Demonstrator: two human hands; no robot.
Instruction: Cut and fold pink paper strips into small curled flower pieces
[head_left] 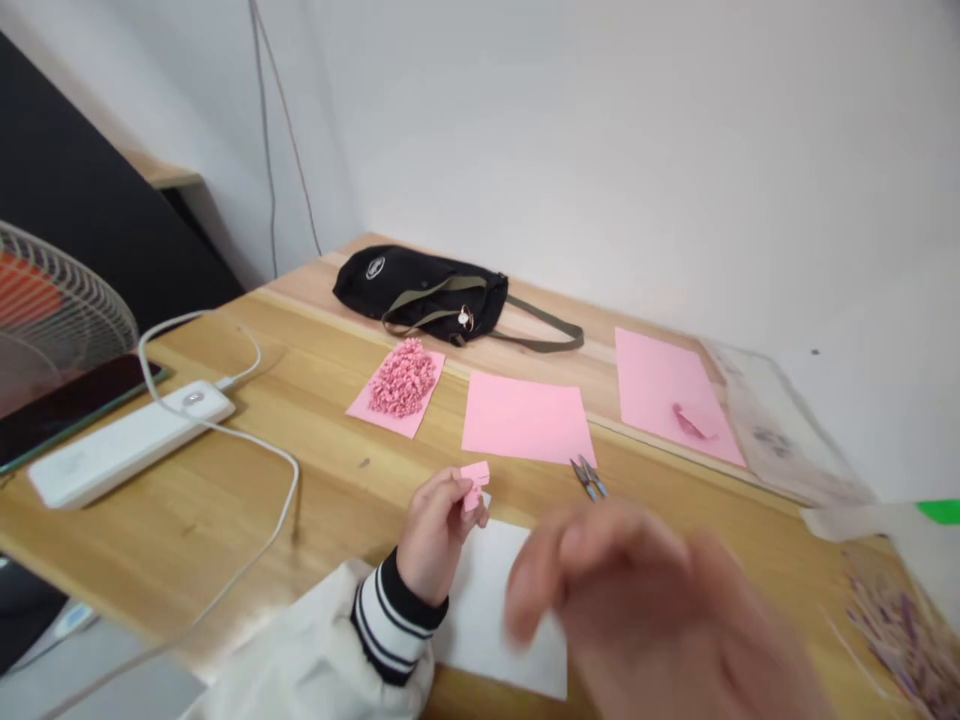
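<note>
My left hand (442,525) pinches a small piece of pink paper (474,484) between thumb and fingers, above the wooden table. Close to the camera, my right hand (645,600) is large and blurred, its fingers curved; whether anything is between them cannot be made out. A white sheet (502,610) lies partly beneath both hands. Beyond them are a blank pink sheet (527,417) and small scissors-like snips (588,478) with blue handles. Curled pink pieces (403,378) are heaped on a smaller pink sheet (420,417) to the left.
A black bag (420,290) rests near the wall. Another pink sheet (660,385) holds a pink scrap at the right, by a clear plastic bag (780,430). On the left are a white power strip (127,445), its cable, a phone (67,410) and a fan (60,300).
</note>
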